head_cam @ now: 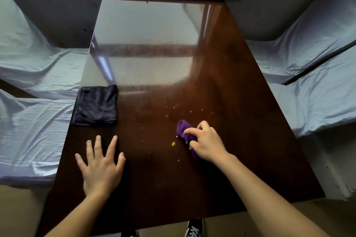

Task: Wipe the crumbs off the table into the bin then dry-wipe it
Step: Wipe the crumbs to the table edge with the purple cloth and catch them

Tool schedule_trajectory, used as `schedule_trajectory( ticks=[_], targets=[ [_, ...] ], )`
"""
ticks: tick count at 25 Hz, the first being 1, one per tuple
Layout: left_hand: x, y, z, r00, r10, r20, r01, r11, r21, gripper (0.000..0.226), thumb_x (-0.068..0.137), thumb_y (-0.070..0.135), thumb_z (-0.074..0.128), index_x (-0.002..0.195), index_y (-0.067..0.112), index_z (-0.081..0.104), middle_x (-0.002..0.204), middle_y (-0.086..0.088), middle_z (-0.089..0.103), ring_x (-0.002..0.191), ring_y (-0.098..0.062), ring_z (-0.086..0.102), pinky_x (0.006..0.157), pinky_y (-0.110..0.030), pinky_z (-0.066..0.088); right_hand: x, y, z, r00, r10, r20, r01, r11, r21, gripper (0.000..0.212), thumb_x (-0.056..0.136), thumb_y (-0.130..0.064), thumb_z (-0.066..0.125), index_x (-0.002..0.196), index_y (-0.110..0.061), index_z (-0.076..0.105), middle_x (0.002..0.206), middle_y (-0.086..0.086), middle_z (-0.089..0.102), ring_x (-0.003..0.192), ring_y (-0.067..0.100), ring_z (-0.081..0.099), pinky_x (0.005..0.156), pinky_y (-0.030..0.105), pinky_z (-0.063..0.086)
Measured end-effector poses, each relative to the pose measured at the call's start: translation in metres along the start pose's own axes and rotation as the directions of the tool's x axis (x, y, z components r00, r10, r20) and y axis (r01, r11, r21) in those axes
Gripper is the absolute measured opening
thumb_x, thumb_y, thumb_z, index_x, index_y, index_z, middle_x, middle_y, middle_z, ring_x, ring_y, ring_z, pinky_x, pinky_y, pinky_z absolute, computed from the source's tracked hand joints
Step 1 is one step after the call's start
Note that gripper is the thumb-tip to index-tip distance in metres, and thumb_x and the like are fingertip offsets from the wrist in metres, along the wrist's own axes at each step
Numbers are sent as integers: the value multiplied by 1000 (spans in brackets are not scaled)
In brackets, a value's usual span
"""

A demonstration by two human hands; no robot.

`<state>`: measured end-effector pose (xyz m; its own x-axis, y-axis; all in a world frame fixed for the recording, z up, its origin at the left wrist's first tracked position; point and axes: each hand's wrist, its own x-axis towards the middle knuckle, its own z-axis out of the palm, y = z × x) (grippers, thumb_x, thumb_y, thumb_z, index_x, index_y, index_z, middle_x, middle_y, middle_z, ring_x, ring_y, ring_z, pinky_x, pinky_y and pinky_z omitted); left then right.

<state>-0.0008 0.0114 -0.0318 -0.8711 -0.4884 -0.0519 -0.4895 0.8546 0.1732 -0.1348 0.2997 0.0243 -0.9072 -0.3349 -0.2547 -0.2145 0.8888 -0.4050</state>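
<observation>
Left hand [101,167] flat on table [240,140] near front edge, fingers spread wide, holding nothing. Right hand [207,143] clutches bunched purple cloth [184,130] mid-table, crumbs [173,113] scattered just beyond, green bit [173,143] beside. Folded dark cloth [96,105] at left edge: soft, light, probably easiest pinched by a fold. Bin not visible.

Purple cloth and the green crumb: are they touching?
Apart. In the head view, bare table shows between the green crumb and the purple cloth bunched in the right hand.
</observation>
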Motion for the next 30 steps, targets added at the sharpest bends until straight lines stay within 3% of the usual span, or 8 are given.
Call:
schedule_trajectory(
  ticks=[2,5,10,14,18,22,26,30],
  targets=[
    [0,1,0,1000,2,-4,-2,1000,-1,67,83,56,31,147,37,31,158,-15,24,148,-34,9,113,-65,6,6,-12,-7,995,-91,-28,93,993,74,35,81,-25,56,111,-44,63,98,-5,40,91,22,49,76,28,39],
    [1,0,1,1000,2,-8,-2,1000,1,67,83,55,33,147,37,31,158,-15,24,148,-34,10,113,-65,5,25,-13,-26,986,-100,-135,108,992,58,35,80,-23,57,108,-43,64,99,-6,42,91,22,49,77,28,39],
    [1,-2,4,1000,11,-24,-10,1000,16,66,83,55,34,146,38,33,157,-15,26,147,-35,11,113,-66,7,43,-37,-21,979,-184,91,193,977,-93,36,87,-22,54,114,-43,63,123,-10,50,103,24,45,91,36,46],
    [3,-5,7,999,30,-42,-29,999,28,66,83,57,32,146,38,33,156,-16,29,147,-36,14,113,-66,8,22,-34,-14,901,-326,286,391,895,-213,32,89,-27,51,113,-45,61,121,-14,50,96,17,39,71,31,41],
    [2,-4,6,999,29,-44,-27,999,29,65,83,57,29,146,38,33,156,-16,29,147,-37,14,113,-66,9,21,-42,-36,916,-363,169,390,905,-169,37,81,-27,48,110,-48,58,113,-19,50,93,16,41,68,31,41],
    [3,-5,3,999,30,-38,-29,999,22,66,83,57,29,146,38,34,156,-16,29,147,-36,14,113,-66,8,65,-85,-33,937,-345,57,349,935,-69,37,82,-25,48,109,-47,60,112,-13,54,95,21,44,82,37,46],
    [3,-7,2,998,30,-48,-32,999,-29,64,81,55,34,142,36,42,155,-14,32,147,-34,15,114,-64,7,85,-118,5,925,-315,214,345,931,-118,40,88,-25,49,121,-46,59,121,-6,50,104,28,43,91,44,46],
    [3,-10,3,997,33,-72,-39,995,-88,62,79,51,40,137,32,50,153,-15,37,147,-33,19,114,-64,7,45,-98,13,823,-487,293,557,795,-242,37,87,-23,55,116,-44,63,118,-7,50,92,20,36,72,33,40]
  ],
)
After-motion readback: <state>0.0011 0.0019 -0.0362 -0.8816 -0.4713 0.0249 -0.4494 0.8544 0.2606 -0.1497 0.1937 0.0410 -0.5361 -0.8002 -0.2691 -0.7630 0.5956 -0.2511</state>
